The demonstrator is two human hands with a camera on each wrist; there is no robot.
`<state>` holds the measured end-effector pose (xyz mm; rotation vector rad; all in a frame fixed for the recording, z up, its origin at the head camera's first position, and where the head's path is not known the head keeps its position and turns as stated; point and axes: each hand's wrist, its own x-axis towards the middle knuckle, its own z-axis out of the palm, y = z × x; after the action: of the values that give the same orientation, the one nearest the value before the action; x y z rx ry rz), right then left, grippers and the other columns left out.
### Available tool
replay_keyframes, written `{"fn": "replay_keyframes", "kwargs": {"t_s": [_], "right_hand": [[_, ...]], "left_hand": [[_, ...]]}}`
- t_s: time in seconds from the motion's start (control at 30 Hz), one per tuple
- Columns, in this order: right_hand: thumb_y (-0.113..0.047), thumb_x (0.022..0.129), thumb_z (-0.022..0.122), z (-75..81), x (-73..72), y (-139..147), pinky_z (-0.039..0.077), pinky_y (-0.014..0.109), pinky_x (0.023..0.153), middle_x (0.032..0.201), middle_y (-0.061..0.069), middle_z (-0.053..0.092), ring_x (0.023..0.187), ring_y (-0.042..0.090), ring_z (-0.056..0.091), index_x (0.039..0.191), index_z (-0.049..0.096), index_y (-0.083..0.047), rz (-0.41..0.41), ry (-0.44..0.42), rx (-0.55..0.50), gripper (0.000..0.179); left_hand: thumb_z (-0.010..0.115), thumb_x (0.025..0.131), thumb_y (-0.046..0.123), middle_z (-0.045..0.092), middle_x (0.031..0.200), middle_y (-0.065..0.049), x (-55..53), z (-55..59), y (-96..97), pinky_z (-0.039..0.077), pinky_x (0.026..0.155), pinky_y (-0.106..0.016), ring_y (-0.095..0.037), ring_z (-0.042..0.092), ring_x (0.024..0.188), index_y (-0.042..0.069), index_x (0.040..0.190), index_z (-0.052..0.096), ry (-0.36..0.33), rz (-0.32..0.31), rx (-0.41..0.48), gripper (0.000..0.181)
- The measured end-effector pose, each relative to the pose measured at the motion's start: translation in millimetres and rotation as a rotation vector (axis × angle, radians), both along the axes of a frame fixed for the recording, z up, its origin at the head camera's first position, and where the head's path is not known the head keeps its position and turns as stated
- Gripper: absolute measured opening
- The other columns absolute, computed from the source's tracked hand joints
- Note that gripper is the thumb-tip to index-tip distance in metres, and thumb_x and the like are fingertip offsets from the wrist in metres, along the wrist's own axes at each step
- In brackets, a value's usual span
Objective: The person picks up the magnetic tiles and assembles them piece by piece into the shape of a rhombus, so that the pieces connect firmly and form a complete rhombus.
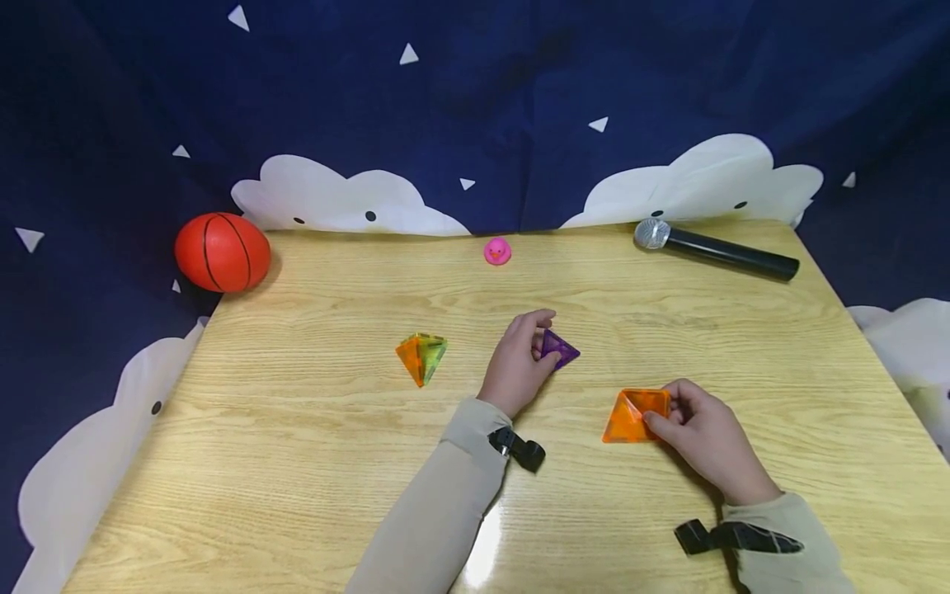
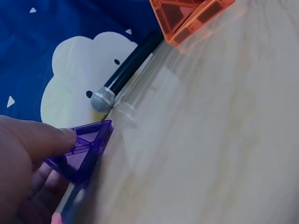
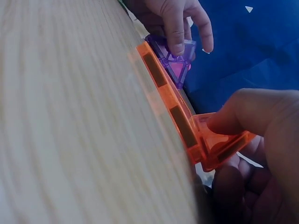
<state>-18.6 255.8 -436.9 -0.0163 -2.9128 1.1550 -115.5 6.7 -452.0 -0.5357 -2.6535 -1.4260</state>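
Near the middle of the table, my left hand (image 1: 517, 363) pinches a purple translucent magnetic tile (image 1: 562, 350) between thumb and fingers. In the left wrist view the purple tile (image 2: 86, 151) shows triangular frames. To the right, my right hand (image 1: 705, 437) grips orange magnetic tiles (image 1: 623, 422) by their right side, the thumb lying over them. From the right wrist, the orange tiles (image 3: 175, 114) appear joined at an angle, with dark magnets along the edges. Left of my left hand sits a small joined shape of orange and yellow-green tiles (image 1: 421, 357).
A pink toy duck (image 1: 497, 251) sits at the table's far edge. A black microphone (image 1: 716, 249) with a silver head lies at the back right. At the back left corner rests a red ball (image 1: 223, 252). Behind the wooden table (image 1: 297, 462) hangs a blue cloth (image 1: 334, 91) with clouds.
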Motion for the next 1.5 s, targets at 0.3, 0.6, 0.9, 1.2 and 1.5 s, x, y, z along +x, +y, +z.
{"fn": "replay_keyframes", "kwargs": {"t_s": [0.3, 0.6, 0.9, 1.2, 1.5], "right_hand": [[-0.009, 0.087, 0.076, 1.1, -0.9, -0.1, 0.034, 0.024, 0.058, 0.071, 0.001, 0.049, 0.063, 0.010, 0.044, 0.098, 0.059, -0.004, 0.012, 0.008, -0.009, 0.021], [-0.011, 0.088, 0.076, 0.5, -0.3, 1.6, 0.034, 0.024, 0.058, 0.071, 0.001, 0.049, 0.063, 0.010, 0.044, 0.099, 0.059, -0.005, 0.017, 0.010, -0.007, 0.021], [-0.014, 0.089, 0.076, 0.1, 0.9, 2.6, 0.035, 0.024, 0.059, 0.072, 0.001, 0.050, 0.064, 0.010, 0.045, 0.099, 0.059, -0.005, 0.009, -0.001, -0.008, 0.022], [-0.015, 0.090, 0.076, 0.5, 0.9, 2.4, 0.036, 0.024, 0.059, 0.073, 0.001, 0.051, 0.064, 0.011, 0.045, 0.100, 0.059, -0.005, 0.011, 0.002, -0.010, 0.022], [-0.016, 0.089, 0.076, -1.1, 0.2, 3.0, 0.036, 0.024, 0.059, 0.074, 0.001, 0.051, 0.065, 0.011, 0.045, 0.099, 0.060, -0.006, 0.010, 0.023, 0.007, 0.022]], "left_hand": [[0.075, 0.092, 0.016, 0.074, 0.105, -0.002, 9.9, 3.1, 2.0, 0.051, 0.082, -0.015, -0.008, 0.068, 0.092, 0.010, 0.125, 0.067, -0.047, -0.051, -0.027, 0.035], [0.070, 0.095, 0.015, 0.074, 0.113, -0.004, 14.4, 8.3, 3.2, 0.050, 0.089, -0.017, -0.011, 0.069, 0.102, 0.012, 0.120, 0.066, -0.098, -0.133, -0.076, 0.026], [0.068, 0.097, 0.016, 0.074, 0.115, -0.001, 18.5, 8.2, 4.5, 0.052, 0.091, -0.024, -0.011, 0.069, 0.101, 0.016, 0.124, 0.063, -0.110, -0.127, -0.131, 0.028], [0.070, 0.096, 0.016, 0.075, 0.110, 0.001, 28.6, 8.5, 11.9, 0.052, 0.088, -0.023, -0.006, 0.067, 0.097, 0.018, 0.124, 0.066, -0.158, -0.099, -0.085, 0.028], [0.073, 0.093, 0.016, 0.075, 0.111, 0.000, 33.3, 8.8, 16.2, 0.051, 0.086, -0.016, -0.004, 0.068, 0.102, 0.015, 0.120, 0.069, -0.186, -0.135, -0.056, 0.028]]}}
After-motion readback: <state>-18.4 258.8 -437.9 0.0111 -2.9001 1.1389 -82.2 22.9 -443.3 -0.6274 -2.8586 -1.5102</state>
